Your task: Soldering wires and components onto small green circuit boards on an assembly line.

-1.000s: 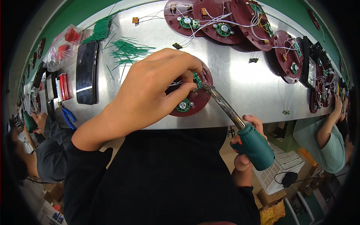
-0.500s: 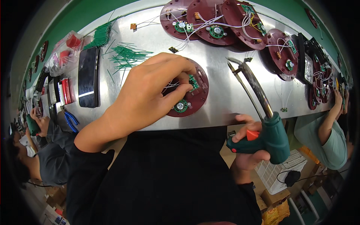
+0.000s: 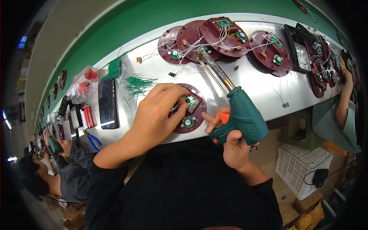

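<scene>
A round maroon plastic disc (image 3: 198, 122) lies near the front edge of the metal bench, with a small green circuit board (image 3: 190, 101) and a round green-rimmed part (image 3: 188, 122) on it. Over it is my left hand (image 3: 158, 111), thumb and fingers pinched at the board; whatever lies between the fingertips is hidden. White wires run beneath that hand. My right hand (image 3: 234, 147) grips a dark green soldering gun (image 3: 245, 117) with an orange trigger. Its long metal tip points up and away, above the bench, apart from the disc.
More maroon discs with wires (image 3: 220, 36) overlap at the back. Green wire pieces (image 3: 138, 84), a black phone (image 3: 108, 103) and blue-handled pliers (image 3: 93, 142) lie left. A black tray (image 3: 301, 51) stands right. Co-workers sit at both sides; a white crate (image 3: 303, 168) is below.
The soldering gun has come left, closer to my left hand and the disc. My left hand stays pinched at the board. The whole view has shifted.
</scene>
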### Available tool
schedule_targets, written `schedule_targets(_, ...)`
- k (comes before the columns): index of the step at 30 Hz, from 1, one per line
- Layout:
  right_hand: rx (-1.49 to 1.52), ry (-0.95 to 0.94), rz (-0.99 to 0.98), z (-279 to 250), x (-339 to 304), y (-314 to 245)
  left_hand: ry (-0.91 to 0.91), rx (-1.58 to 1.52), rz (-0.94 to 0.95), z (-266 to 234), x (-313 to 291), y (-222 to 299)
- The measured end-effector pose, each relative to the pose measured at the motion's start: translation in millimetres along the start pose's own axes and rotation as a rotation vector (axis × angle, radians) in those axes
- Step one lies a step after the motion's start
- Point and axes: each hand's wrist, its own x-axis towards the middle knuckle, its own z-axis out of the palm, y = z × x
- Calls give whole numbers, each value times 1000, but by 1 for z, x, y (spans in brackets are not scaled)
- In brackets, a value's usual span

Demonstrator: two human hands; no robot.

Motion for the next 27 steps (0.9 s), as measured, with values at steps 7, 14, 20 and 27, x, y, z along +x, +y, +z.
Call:
schedule_targets(7,-34,-16,-83,-7,2,0,-113,132,59,-15,6,11)
schedule_targets(14,-26,26,-110,-10,7,-2,4,98,136,-2,17,-1)
schedule_targets(20,-45,8,-132,-15,11,-1,115,-63,80,17,21,-5)
schedule_targets(27,-60,39,-66,-16,10,-1,46,-197,86,28,18,-24)
